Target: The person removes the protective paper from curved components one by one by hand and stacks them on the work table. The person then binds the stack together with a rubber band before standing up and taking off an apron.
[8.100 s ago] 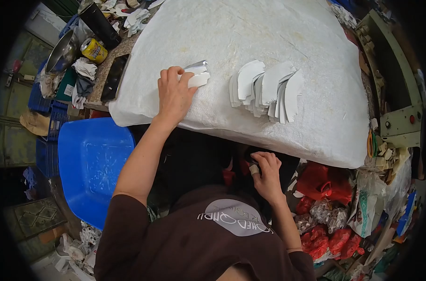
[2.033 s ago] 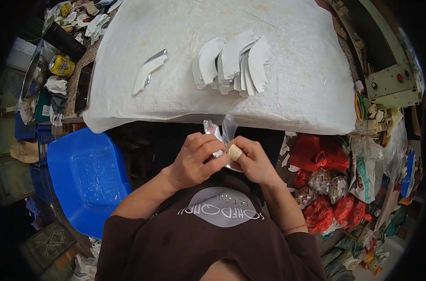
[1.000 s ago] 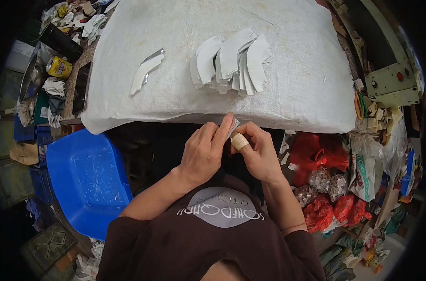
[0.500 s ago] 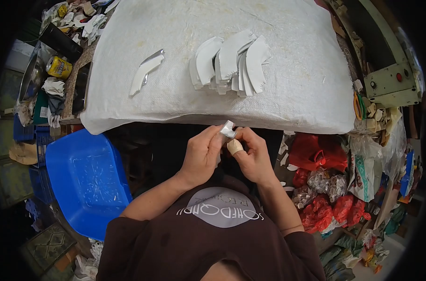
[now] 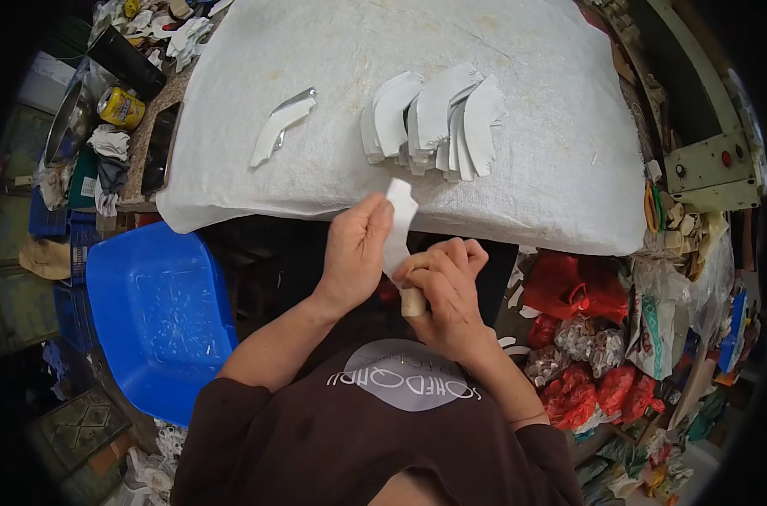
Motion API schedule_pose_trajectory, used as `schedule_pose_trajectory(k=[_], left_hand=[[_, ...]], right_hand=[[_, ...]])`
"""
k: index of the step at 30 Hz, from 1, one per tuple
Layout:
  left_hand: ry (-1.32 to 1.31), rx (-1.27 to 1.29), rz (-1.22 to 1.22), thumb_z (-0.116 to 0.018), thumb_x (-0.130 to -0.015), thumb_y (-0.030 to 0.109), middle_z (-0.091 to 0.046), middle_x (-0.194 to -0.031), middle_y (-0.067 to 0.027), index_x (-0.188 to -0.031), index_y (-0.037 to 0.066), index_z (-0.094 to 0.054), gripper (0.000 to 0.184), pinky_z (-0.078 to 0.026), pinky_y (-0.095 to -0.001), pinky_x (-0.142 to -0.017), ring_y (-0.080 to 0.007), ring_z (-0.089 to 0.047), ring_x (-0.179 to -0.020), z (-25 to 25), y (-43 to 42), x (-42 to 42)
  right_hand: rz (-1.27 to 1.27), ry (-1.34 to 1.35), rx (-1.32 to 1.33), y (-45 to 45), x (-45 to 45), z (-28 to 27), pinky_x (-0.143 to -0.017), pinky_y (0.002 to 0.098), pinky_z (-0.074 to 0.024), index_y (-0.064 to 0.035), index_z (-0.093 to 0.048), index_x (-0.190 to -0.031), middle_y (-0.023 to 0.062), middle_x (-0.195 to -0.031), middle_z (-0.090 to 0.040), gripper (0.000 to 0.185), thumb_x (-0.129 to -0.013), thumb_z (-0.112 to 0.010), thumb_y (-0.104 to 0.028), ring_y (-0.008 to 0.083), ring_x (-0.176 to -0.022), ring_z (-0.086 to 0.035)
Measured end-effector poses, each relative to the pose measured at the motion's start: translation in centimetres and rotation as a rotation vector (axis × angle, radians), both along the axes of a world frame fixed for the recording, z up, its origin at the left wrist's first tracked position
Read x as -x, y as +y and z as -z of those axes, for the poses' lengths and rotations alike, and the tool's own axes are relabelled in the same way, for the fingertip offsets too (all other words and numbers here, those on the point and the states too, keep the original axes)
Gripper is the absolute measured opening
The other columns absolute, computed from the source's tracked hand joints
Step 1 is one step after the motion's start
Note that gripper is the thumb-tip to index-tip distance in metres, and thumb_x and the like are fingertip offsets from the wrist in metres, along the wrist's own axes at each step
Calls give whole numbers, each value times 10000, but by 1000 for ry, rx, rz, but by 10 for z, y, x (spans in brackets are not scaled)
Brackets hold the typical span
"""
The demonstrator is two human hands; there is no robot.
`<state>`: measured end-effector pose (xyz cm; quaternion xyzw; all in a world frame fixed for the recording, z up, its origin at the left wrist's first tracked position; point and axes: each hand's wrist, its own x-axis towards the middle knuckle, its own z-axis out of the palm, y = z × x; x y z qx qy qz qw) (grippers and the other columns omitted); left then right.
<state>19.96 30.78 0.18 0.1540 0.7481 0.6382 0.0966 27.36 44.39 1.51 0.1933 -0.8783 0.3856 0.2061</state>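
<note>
A white curved strip [image 5: 398,221] with one notched edge stands up between my hands, just in front of the table edge. My left hand [image 5: 354,249] is closed on its left side, thumb lying along the strip. At its lower end, the bent fingers of my right hand [image 5: 449,291] pinch the strip. A beige cover [image 5: 413,302] wraps the right thumb. Beyond my hands, several similar white strips [image 5: 434,110] lie in overlapping stacks on the white woven sheet [image 5: 552,152]. Farther left on the sheet lies a small pair of strips [image 5: 282,126] with silvery backing showing.
A blue plastic tub [image 5: 160,312] with small scraps inside stands at my left. Red plastic bags [image 5: 573,282] and clear bags sit at my right. A yellow can [image 5: 120,110] and a dark phone-like slab [image 5: 161,148] are on the left side; a green control box [image 5: 708,164] is far right.
The strip has turned from its silvery face to its white face and stands higher. My right hand has shifted down to the strip's lower end. The whole view has moved slightly.
</note>
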Motion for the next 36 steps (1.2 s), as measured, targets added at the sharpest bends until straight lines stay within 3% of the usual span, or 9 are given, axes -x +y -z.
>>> schedule_pose_trajectory(k=[2,7,14,16,21,23,30,35,36], left_hand=[[172,35,-174,-418,-947,166,-372,-622,-121,-777,-23,-424,254,-351,-318,-540,-148,-335,-593,-13,0,15],[332,101,-305,-453,-914,151,-542,-663,-140,-935,-30,-569,216,-423,-313,-612,-204,-519,-621,-51,1,100],[318,470,-84,-486,-884,162,-633,-817,-156,-1075,5,-605,274,-471,-391,-785,-340,-600,-791,-20,49,151],[743,537,-230,-506,-871,148,-605,-883,-161,-1097,52,-617,270,-473,-369,-738,-285,-602,-779,-6,38,158],[438,681,-276,-562,-827,138,-556,-953,-190,-1062,25,-613,266,-438,-385,-870,-326,-528,-965,-10,-52,158],[388,1106,-277,-616,-785,103,-551,-977,-164,-1049,38,-618,271,-440,-381,-859,-313,-514,-981,2,-76,143],[563,901,-394,-671,-726,55,-549,-958,-148,-995,45,-597,279,-436,-386,-844,-310,-504,-989,11,-79,123],[47,552,-186,-530,-816,15,-549,-787,-108,-878,18,-436,113,-451,-275,-689,-169,-552,-754,-47,-65,81],[46,547,-181,-530,-816,15,-549,-787,-108,-878,18,-436,113,-451,-275,-689,-169,-552,-754,-43,-60,67]], right_hand=[[-31,-46,2,3,-5,-3,-769,411,-259,-95,-521,-823,6,-869,-550,328,-534,-665,-42,226,-811,-484],[-14,-386,-142,18,-31,48,-839,444,-279,-57,-531,-818,70,-786,-550,202,-652,-640,-92,255,-812,-506],[203,-443,-161,42,-29,68,-939,445,-265,-70,-545,-1101,104,-1175,-499,419,-689,-578,1,277,-1103,-428],[252,-424,-148,52,-26,68,-952,431,-267,-60,-542,-1114,112,-1188,-487,433,-690,-561,26,284,-1101,-431],[311,-399,-31,57,-27,70,-930,388,-297,-48,-545,-1065,93,-1114,-533,380,-694,-572,32,281,-1056,-469],[291,-413,-4,51,-25,73,-927,387,-299,-47,-544,-1063,89,-1114,-533,378,-695,-584,27,277,-1055,-471],[191,-396,-9,30,-12,64,-908,386,-309,-47,-553,-1041,81,-1070,-541,345,-706,-601,19,280,-1031,-478],[139,-378,76,22,-8,42,-822,341,-410,-30,-558,-1018,88,-960,-578,280,-748,-580,43,258,-909,-562],[102,-419,293,16,-6,33,-762,309,-434,-21,-548,-1037,89,-901,-591,267,-778,-558,43,215,-833,-569]])
